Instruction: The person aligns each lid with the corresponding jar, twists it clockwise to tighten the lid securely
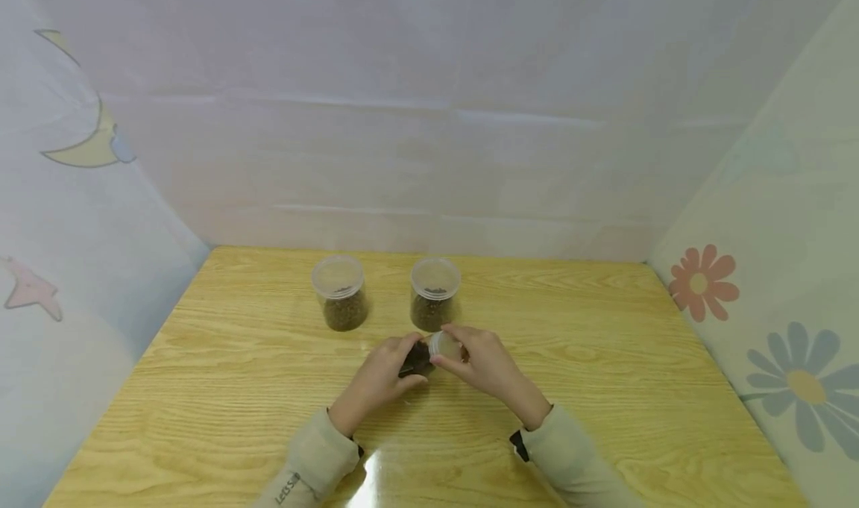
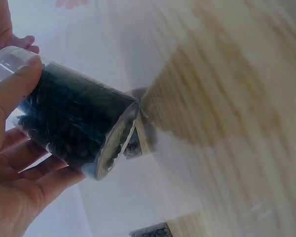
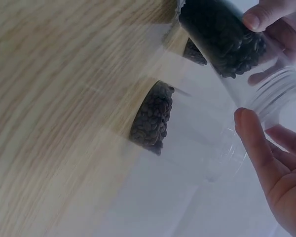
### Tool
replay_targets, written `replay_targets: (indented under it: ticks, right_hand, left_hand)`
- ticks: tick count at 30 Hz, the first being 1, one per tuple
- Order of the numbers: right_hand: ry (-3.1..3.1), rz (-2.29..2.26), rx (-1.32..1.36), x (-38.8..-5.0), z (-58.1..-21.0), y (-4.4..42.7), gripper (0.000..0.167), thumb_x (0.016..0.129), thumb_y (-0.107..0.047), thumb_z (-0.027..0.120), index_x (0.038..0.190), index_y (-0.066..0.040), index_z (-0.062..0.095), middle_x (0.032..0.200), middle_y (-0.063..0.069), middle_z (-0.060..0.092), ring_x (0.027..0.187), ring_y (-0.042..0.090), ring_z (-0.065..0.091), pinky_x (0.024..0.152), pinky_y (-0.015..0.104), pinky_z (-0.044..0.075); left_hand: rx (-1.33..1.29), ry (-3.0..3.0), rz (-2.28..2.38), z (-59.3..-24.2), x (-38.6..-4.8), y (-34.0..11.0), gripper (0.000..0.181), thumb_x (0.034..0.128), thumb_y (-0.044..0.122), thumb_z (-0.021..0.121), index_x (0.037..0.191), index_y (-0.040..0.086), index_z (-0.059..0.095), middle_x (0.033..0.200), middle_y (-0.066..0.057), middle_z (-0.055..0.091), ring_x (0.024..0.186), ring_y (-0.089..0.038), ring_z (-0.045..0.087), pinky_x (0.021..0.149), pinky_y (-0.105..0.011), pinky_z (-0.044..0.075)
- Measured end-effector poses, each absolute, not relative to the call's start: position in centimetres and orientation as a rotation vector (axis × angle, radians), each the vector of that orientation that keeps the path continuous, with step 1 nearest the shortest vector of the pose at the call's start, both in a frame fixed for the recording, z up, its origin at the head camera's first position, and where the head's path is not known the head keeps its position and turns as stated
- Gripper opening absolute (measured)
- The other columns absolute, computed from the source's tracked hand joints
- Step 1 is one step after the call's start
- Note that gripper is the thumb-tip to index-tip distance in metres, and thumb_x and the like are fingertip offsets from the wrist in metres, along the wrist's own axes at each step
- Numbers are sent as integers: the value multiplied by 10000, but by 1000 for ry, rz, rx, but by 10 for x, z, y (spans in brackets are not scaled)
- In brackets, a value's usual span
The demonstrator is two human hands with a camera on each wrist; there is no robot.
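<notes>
A clear plastic jar part-filled with dark beans or seeds (image 1: pixel 417 360) is held tilted just above the table. My left hand (image 1: pixel 377 377) grips the jar's body, thumb on one side and fingers on the other, as the left wrist view shows with the hand (image 2: pixel 19 182) around the jar (image 2: pixel 74 113). At the jar's ribbed top end, my right hand (image 1: pixel 488 365) holds on with thumb and fingers. In the right wrist view the right hand (image 3: pixel 286 177) has its fingertips against that clear end. Whether a separate lid sits there is hard to tell.
Two similar clear jars stand upright behind my hands, a left one (image 1: pixel 345 310) and a right one (image 1: pixel 432 310), each part-filled with dark pieces. The wooden table (image 1: pixel 570 329) meets a pale cloth backdrop (image 1: pixel 416 157) at the back and sides.
</notes>
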State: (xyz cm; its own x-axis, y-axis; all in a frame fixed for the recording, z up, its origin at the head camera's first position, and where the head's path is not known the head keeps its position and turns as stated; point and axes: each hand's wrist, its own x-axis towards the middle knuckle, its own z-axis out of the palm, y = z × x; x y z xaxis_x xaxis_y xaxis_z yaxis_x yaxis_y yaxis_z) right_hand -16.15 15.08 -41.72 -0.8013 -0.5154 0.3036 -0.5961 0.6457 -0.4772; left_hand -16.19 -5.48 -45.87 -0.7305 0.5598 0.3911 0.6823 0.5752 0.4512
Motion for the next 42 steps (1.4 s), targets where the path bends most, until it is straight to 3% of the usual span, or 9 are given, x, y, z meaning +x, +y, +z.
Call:
replay_targets:
  ticks: [4, 7, 10, 13, 16, 25, 33, 38, 42]
  right_hand:
    - [-2736, 869, 872, -162, -418, 150, 498, 846, -404, 618, 1078, 36, 604, 785, 77, 651, 532, 41, 538, 485, 144, 432]
    - [-2762, 859, 863, -162, -417, 152, 532, 831, -422, 630, 1106, 31, 594, 830, 100, 660, 578, 93, 580, 502, 159, 452]
    - [-2753, 863, 907, -160, -414, 156, 575, 803, -391, 676, 1189, 19, 555, 1023, 148, 637, 766, 194, 629, 607, 253, 519]
    - [-2693, 872, 1016, -159, -411, 160, 565, 773, -283, 733, 1233, -19, 538, 1201, 162, 550, 1007, 287, 571, 770, 388, 510]
    - [-2618, 845, 1133, -161, -411, 163, 514, 752, -189, 756, 1209, -53, 564, 1220, 144, 527, 1092, 301, 513, 847, 438, 467]
    - [-2660, 932, 1033, -161, -414, 159, 424, 794, -232, 718, 1131, -7, 593, 1045, 105, 608, 792, 178, 592, 626, 304, 522]
    - [-2712, 884, 863, -158, -415, 154, 406, 824, -324, 673, 1063, 1, 627, 934, 95, 659, 647, 124, 587, 552, 178, 468]
    - [-2695, 928, 885, -158, -416, 157, 483, 839, -347, 652, 1151, 16, 584, 1059, 147, 627, 811, 226, 622, 621, 294, 525]
    - [-2650, 1020, 982, -158, -416, 163, 463, 825, -228, 683, 1222, -31, 549, 1184, 130, 554, 980, 257, 571, 702, 344, 523]
  left_hand:
    - [-1019, -2622, -887, -457, -161, -54, 605, 717, 207, 775, 1207, 14, 477, 1057, -150, 606, 966, -294, 583, 800, -385, 498]
    - [-1014, -2634, -900, -457, -161, -54, 602, 722, 210, 771, 1212, 20, 477, 1067, -152, 602, 972, -296, 579, 803, -391, 496]
    - [-1017, -2633, -912, -457, -162, -54, 613, 723, 206, 769, 1217, -3, 472, 1085, -160, 597, 983, -305, 576, 807, -401, 493]
    - [-1025, -2626, -906, -458, -162, -55, 624, 723, 206, 770, 1221, -18, 468, 1096, -157, 595, 991, -308, 574, 807, -403, 494]
    - [-1038, -2617, -890, -458, -163, -56, 615, 722, 209, 772, 1215, -3, 471, 1094, -144, 598, 990, -299, 575, 802, -397, 495]
    - [-1045, -2600, -874, -459, -162, -55, 601, 714, 210, 778, 1205, 33, 480, 1087, -131, 603, 984, -289, 581, 804, -384, 498]
    - [-1046, -2613, -886, -461, -163, -54, 606, 715, 211, 778, 1206, 22, 477, 1090, -142, 600, 988, -295, 577, 805, -394, 495]
    - [-1041, -2614, -890, -460, -162, -55, 617, 715, 208, 778, 1214, 13, 471, 1100, -148, 595, 995, -303, 573, 808, -400, 493]
    - [-1033, -2627, -902, -460, -162, -54, 620, 717, 201, 777, 1219, 5, 471, 1106, -147, 595, 1005, -304, 570, 819, -399, 489]
